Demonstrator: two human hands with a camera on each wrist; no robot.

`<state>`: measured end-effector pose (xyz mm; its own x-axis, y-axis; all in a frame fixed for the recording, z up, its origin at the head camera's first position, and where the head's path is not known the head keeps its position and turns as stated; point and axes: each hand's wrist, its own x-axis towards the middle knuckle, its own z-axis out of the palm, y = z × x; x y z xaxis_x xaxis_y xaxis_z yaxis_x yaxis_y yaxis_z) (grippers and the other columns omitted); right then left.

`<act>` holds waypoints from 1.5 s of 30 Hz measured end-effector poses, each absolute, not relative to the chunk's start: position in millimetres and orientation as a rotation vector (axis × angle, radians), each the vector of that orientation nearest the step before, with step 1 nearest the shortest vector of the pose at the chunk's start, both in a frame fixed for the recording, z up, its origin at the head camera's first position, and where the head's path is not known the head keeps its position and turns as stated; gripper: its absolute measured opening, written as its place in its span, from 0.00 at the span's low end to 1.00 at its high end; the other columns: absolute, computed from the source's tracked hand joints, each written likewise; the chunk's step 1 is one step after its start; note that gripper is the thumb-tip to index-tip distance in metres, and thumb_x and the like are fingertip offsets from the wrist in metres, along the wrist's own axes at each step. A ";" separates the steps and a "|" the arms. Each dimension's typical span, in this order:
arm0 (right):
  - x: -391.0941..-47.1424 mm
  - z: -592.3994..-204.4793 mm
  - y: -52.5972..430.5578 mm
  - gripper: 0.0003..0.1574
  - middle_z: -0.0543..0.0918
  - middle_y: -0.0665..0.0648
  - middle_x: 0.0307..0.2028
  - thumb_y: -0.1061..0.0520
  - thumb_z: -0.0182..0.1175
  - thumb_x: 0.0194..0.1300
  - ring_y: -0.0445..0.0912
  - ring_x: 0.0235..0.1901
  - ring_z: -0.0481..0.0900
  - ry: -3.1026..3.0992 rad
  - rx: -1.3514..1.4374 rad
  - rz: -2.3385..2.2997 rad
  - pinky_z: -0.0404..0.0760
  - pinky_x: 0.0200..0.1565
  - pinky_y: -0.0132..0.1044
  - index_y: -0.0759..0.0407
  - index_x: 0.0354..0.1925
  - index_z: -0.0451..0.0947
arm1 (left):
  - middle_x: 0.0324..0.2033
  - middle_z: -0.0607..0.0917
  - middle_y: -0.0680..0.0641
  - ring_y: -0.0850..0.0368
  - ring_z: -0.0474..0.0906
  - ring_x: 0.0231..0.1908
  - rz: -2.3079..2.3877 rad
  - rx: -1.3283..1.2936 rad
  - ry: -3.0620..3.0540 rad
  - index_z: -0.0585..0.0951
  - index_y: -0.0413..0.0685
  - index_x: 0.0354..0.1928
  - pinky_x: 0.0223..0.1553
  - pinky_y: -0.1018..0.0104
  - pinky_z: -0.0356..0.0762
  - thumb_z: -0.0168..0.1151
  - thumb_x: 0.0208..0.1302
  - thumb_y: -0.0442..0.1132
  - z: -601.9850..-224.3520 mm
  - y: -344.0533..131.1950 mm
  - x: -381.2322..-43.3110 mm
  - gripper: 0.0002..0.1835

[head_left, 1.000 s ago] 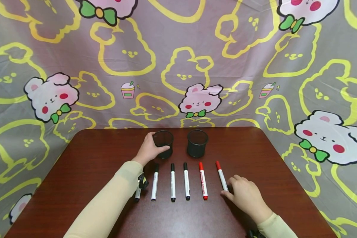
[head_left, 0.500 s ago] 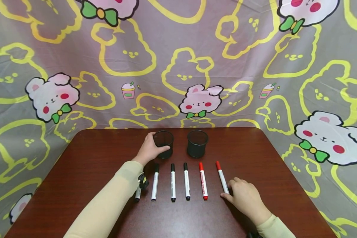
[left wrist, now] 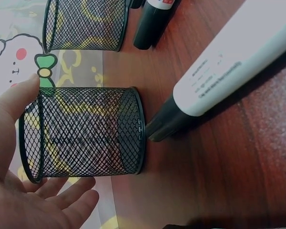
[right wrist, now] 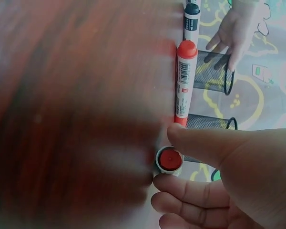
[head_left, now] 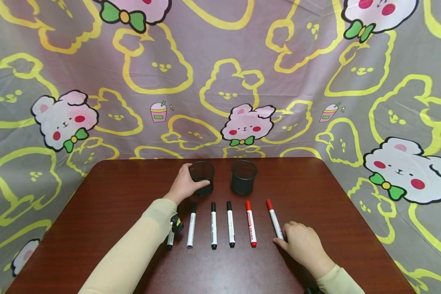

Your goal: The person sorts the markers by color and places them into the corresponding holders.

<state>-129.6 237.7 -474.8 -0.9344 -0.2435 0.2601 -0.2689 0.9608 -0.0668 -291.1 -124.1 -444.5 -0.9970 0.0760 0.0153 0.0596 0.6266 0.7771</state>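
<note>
My left hand [head_left: 183,184] holds the left black mesh pen cup [head_left: 207,188], which stands upright on the table. In the left wrist view the thumb lies along one side of the cup's rim and the other fingers curve around the opposite side. At the right end of a row of markers, my right hand [head_left: 306,247] pinches the near end of a red-capped marker [head_left: 274,218]. Its round red end [right wrist: 170,160] shows between thumb and forefinger in the right wrist view. That marker lies on the table, cap pointing away.
A second mesh pen cup [head_left: 242,185] stands to the right of the held one. Between the hands lie another red marker [head_left: 251,226] and several black-capped ones, including a black marker [head_left: 230,226]. The leftmost marker [head_left: 170,240] is partly hidden under my left wrist. A patterned cloth [head_left: 290,73] hangs behind the table.
My right hand has shifted slightly toward me at the end of the red marker. The left hand, the cups and the markers have stayed in place.
</note>
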 end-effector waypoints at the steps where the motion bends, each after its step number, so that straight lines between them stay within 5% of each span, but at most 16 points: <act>1: -129.5 -474.6 237.8 0.27 0.67 0.48 0.17 0.44 0.80 0.49 0.43 0.17 0.67 -2.866 0.374 0.148 0.67 0.19 0.40 0.50 0.17 0.71 | 0.73 0.62 0.32 0.36 0.68 0.69 1.344 0.117 2.816 0.54 0.38 0.76 0.67 0.41 0.70 0.76 0.59 0.57 -444.3 -124.1 -291.2 0.55; 26: -133.4 -456.2 244.5 0.15 0.74 0.50 0.21 0.54 0.73 0.57 0.44 0.15 0.70 -2.830 0.179 0.275 0.72 0.19 0.44 0.56 0.23 0.77 | 0.73 0.61 0.32 0.36 0.68 0.70 1.342 0.116 2.814 0.54 0.38 0.77 0.68 0.41 0.70 0.76 0.59 0.56 -444.1 -124.1 -291.6 0.55; 45: -139.2 -441.0 248.6 0.11 0.75 0.54 0.22 0.59 0.72 0.54 0.45 0.14 0.69 -2.638 0.142 0.336 0.70 0.17 0.44 0.61 0.27 0.79 | 0.72 0.63 0.33 0.36 0.69 0.68 1.363 0.120 2.814 0.55 0.38 0.76 0.67 0.41 0.70 0.77 0.58 0.56 -446.5 -124.6 -292.7 0.55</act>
